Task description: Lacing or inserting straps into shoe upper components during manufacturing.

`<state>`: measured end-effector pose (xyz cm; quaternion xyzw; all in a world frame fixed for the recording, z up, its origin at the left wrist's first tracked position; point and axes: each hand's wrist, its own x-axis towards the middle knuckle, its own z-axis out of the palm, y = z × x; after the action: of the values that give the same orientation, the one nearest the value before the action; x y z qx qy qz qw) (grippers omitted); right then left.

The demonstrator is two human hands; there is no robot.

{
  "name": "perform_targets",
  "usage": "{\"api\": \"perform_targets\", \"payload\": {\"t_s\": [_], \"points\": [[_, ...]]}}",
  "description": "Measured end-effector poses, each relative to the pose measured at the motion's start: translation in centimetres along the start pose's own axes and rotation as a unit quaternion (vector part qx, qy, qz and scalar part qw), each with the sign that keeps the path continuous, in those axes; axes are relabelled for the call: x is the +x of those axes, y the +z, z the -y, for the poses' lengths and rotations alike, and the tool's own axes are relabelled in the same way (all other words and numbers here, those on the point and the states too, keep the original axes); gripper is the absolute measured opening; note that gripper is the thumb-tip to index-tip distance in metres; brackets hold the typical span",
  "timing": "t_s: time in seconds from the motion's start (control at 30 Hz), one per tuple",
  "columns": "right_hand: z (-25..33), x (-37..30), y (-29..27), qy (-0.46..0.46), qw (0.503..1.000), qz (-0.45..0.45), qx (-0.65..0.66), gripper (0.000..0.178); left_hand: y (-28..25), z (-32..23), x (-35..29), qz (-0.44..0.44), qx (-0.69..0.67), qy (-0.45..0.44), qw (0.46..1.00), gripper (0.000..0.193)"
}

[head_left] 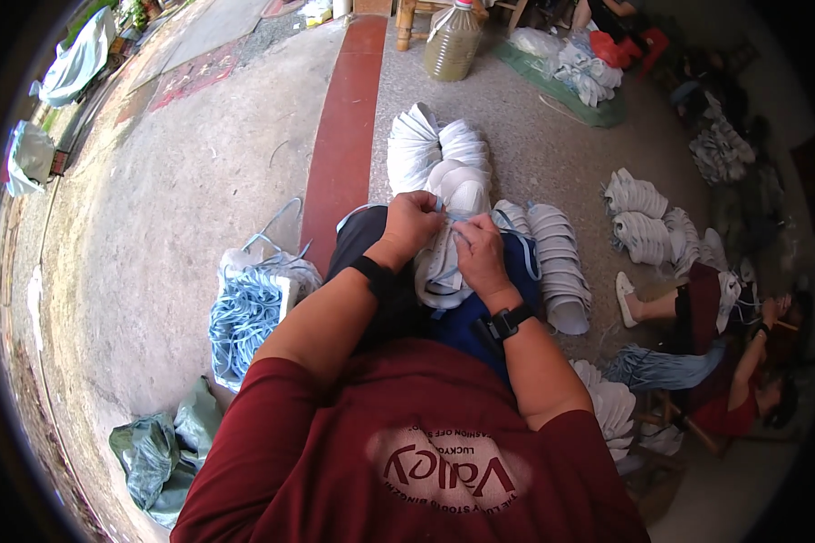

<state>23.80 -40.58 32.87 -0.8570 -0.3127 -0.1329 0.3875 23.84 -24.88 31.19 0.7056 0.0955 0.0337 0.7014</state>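
Between my hands a white shoe upper (439, 276) lies on my lap, over dark and blue cloth. Light blue lace (462, 217) runs across it. My left hand (413, 223) is closed in a pinch on the lace at the upper's far part. Close by on the right, my right hand (482, 259) also pinches the lace, its fingertips near those of the left. The exact lace ends are too small to make out. Just beyond my hands, more white uppers (459, 181) stand nested in curved stacks.
A white container of light blue laces (254, 312) stands at my left, with green plastic bags (163, 457) nearer. Stacked uppers (560, 267) lie at my right. Another person (729, 380) sits farther right, handling a white upper. A large plastic bottle (453, 41) stands ahead.
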Motion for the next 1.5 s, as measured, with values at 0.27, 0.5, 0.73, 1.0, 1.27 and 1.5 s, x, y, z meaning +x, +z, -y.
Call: {"api": "perform_targets", "payload": {"t_s": [0.27,0.5,0.73,1.0,1.27,1.5], "points": [[0.8,0.9,-4.3,-0.046,0.979,0.181,0.075,0.016,-0.5,-0.2,0.5,0.022,0.179,0.006,0.984,0.014],[0.0,1.0,-4.2,-0.07,0.972,0.225,0.019,0.016,0.3,-0.9,-0.7,0.002,0.204,0.021,0.979,0.015],[1.8,1.8,-5.3,-0.089,0.962,0.259,-0.002,0.016,0.1,-1.4,-2.2,0.005,0.389,0.203,0.899,0.021],[-1.0,2.7,-4.4,-0.103,0.969,0.217,-0.056,0.009,1.1,-3.0,-2.2,0.083,0.511,0.22,0.827,0.015],[0.8,3.9,-1.0,0.102,0.992,-0.041,0.062,0.008,0.7,-1.0,-1.3,0.025,0.322,0.224,0.92,0.018],[1.9,0.6,1.5,-0.048,0.994,0.011,-0.1,0.004,-1.7,-1.0,-2.0,0.077,0.251,0.182,0.948,0.016]]}}
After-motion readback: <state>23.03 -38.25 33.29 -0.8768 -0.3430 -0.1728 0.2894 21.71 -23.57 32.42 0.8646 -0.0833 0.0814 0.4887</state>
